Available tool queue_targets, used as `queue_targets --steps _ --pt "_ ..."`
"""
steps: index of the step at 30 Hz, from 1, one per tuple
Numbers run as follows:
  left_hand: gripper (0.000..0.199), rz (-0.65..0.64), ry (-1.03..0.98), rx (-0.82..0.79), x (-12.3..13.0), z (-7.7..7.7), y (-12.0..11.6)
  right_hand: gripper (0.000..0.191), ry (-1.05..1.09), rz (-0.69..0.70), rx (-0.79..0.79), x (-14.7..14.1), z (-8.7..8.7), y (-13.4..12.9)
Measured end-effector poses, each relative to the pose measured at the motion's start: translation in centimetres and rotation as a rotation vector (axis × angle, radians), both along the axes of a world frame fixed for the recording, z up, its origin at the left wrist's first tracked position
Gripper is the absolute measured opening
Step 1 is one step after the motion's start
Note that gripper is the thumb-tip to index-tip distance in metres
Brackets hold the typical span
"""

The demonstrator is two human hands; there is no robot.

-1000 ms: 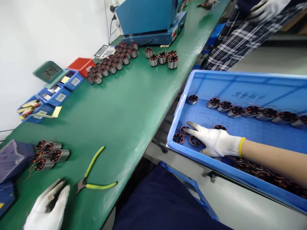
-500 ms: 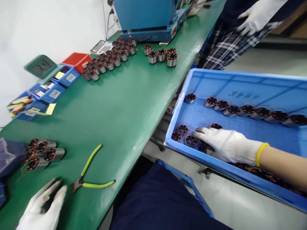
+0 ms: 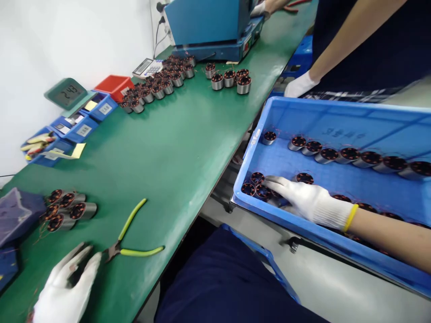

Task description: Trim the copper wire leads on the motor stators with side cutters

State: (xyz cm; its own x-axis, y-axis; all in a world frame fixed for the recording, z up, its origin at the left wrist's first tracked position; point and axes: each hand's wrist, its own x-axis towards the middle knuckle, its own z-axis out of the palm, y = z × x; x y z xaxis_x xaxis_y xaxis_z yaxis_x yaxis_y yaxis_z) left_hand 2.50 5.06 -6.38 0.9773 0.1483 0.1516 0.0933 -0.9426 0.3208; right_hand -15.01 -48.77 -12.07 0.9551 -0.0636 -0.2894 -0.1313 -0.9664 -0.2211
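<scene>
My left hand [image 3: 69, 285], in a white glove, rests at the lower left of the green table, fingers apart and holding nothing. Just right of it lie green-handled cutters [image 3: 116, 249], handles spread. Several wound metal cores [image 3: 84, 210] stand or lean above that hand. My right hand [image 3: 303, 197], gloved in white, reaches into the blue bin [image 3: 336, 112] at its near left corner. Its fingers are around cores there, beside a core [image 3: 257, 178]; what the fingertips grip is partly hidden. A row of cores [image 3: 326, 155] stands along the bin's far side.
A blue machine [image 3: 208, 27] stands at the back, with many cores [image 3: 161, 80] before it. Small blue boxes [image 3: 81, 130], a red box [image 3: 114, 87] and a clock display [image 3: 65, 93] line the wall. Another person's gloved hand [image 3: 299, 85] is beyond the bin.
My right hand has moved slightly left towards the bin's corner cores. The other person's arms have shifted, one hand now at the machine. The view has shifted a little.
</scene>
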Motion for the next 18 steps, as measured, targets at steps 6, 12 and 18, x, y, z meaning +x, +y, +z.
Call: queue_targets --steps 6,12,18 --pt "0.053 0.098 0.117 -0.024 -0.1 1.6 -2.1 0.062 0.043 -0.074 -0.033 0.6 0.4 0.6" --pt "0.060 0.101 0.120 -0.032 -0.5 2.5 -3.5 0.057 0.028 -0.037 -0.090 1.5 0.9 0.7" --pt "0.063 0.127 0.139 -0.035 -0.7 2.8 -4.2 0.055 0.022 0.058 -0.064 1.7 0.9 0.5"
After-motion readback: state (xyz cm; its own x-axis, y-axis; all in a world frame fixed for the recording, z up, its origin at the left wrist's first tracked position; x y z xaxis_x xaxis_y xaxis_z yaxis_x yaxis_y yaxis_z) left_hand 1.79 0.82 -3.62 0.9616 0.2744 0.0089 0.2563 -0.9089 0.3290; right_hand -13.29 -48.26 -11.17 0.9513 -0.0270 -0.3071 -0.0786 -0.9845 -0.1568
